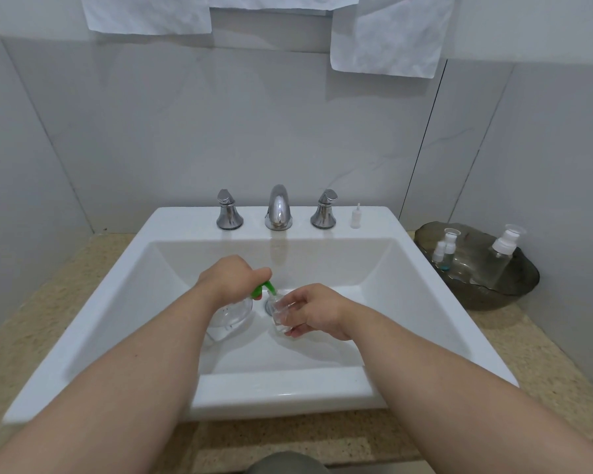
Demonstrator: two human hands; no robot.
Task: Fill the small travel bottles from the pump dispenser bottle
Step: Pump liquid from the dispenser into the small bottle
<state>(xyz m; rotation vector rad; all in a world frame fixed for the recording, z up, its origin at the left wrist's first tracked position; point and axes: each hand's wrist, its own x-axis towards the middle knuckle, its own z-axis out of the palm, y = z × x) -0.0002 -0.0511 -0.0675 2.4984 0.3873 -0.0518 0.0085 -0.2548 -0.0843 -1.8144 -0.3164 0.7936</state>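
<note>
Over sink (288, 384): left hand (230, 275) curled round green pump head (264, 289) of dispenser bottle (231, 316); right hand (317, 311) grips small clear travel bottle (281, 314), mouth at nozzle

Brightness: bright, soft white light falls evenly all over the sink (185, 218).
Light source: it comes from above the sink.
Shadows: soft grey ones lie inside the sink, under the left hand (228, 278) and the right hand (317, 309).
Glare: shiny white spots sit on the tap (278, 206) behind the sink.
Edges: wall lines beside the sink lean and bend.
Blur: the arms (83, 405) in front of the sink look big and a bit fuzzy.
</note>
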